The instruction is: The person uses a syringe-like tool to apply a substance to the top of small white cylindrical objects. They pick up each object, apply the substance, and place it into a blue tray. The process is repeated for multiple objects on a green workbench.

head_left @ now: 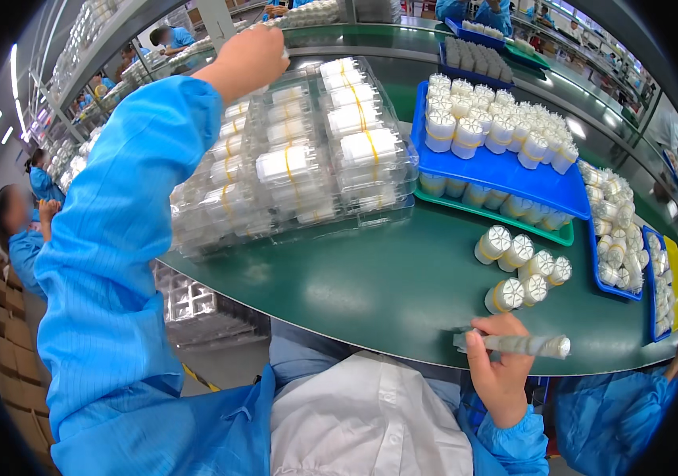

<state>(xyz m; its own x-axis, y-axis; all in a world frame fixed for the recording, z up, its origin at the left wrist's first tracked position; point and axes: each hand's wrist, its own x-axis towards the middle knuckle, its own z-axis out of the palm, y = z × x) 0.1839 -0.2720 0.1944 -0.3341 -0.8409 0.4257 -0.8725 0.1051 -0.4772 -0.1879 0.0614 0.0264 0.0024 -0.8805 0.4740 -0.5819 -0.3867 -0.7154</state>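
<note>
My left hand (pixel 250 60) is stretched out over the far left of the stacked clear plastic trays (pixel 402 155). Its fingers are bent closed, with a bit of white at the fingertips; what they hold is mostly hidden. In the trays lie rows of white cylinders (pixel 285 163) with yellow bands. Close to the table's front edge, my right hand (pixel 501 366) grips a long, pale, tube-like piece (pixel 517 345) with a white end pointing right. Just beyond it, several white banded cylinders (pixel 505 295) stand upright on the green table, spoke-like ribs on their tops.
A blue tray (pixel 466 172) full of upright white cylinders rests on a green tray (pixel 557 233) holding more. Further right is another blue tray (pixel 618 290) with a heap of cylinders. A co-worker's blue sleeve (pixel 616 420) is at the lower right. Clear trays (pixel 204 309) are stacked below the table.
</note>
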